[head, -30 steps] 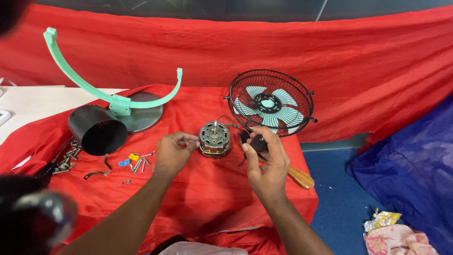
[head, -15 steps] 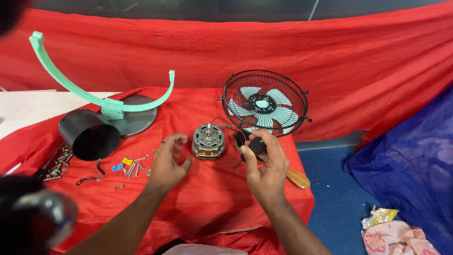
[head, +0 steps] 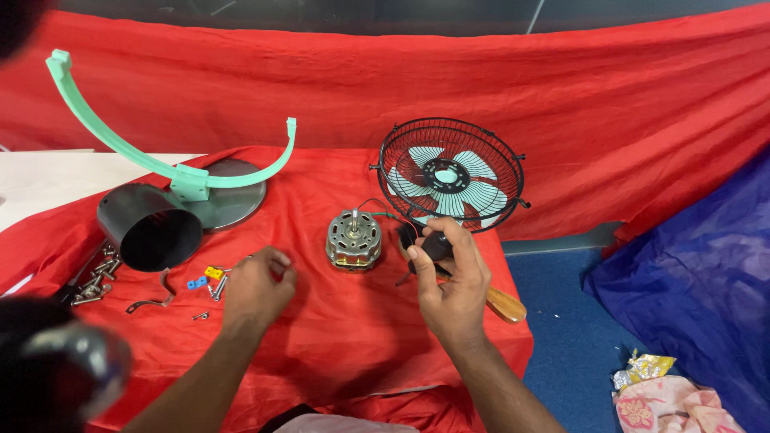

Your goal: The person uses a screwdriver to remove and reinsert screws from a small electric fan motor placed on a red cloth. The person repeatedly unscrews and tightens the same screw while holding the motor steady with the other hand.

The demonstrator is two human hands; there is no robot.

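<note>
Mid-teardown, your right hand (head: 451,282) clasps a small black part (head: 433,244) just beside the fan motor (head: 354,239) on the red cloth (head: 337,345) — your left hand (head: 255,287) curls loosely, seemingly empty, near the screws (head: 210,281), so steady that motor first.

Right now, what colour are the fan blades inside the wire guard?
Pale mint green fan blades behind the black wire guard; head view.

Cloth (head: 337,337): red fabric, matt, creased, under both hands.
Motor (head: 354,240): bare metal, dull shine, between the hands.
Black part (head: 434,244): matt plastic, in the right hand (head: 451,287).
Handle (head: 504,304): varnished wood, glossy, just right of the right hand.
Screws (head: 210,282): bright metal, by the left hand (head: 257,285).
Fan guard (head: 449,174): black wire, beyond the right hand.
Bracket (head: 172,170): smooth green plastic.
</note>
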